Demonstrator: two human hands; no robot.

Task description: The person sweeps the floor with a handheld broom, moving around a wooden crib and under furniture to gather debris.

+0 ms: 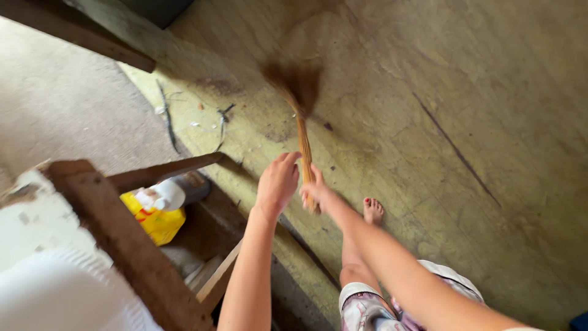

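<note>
A stick broom [302, 132] with a thin bundled handle and a blurred brown brush end reaches out over the yellowish floor [441, 79]. My right hand [314, 192] is closed around the lower part of the handle. My left hand [277, 181] is just left of it, fingers curled against the handle near its middle. Bits of debris and twigs [196, 119] lie on the floor to the left of the brush end. My bare foot [372, 210] stands just below the hands.
A rough wooden frame [122, 239] fills the lower left, with a yellow and white plastic package [158, 211] under it. A white object [61, 294] is at the bottom left corner. A dark beam [86, 34] crosses the top left. A long dark scratch [456, 150] marks the floor.
</note>
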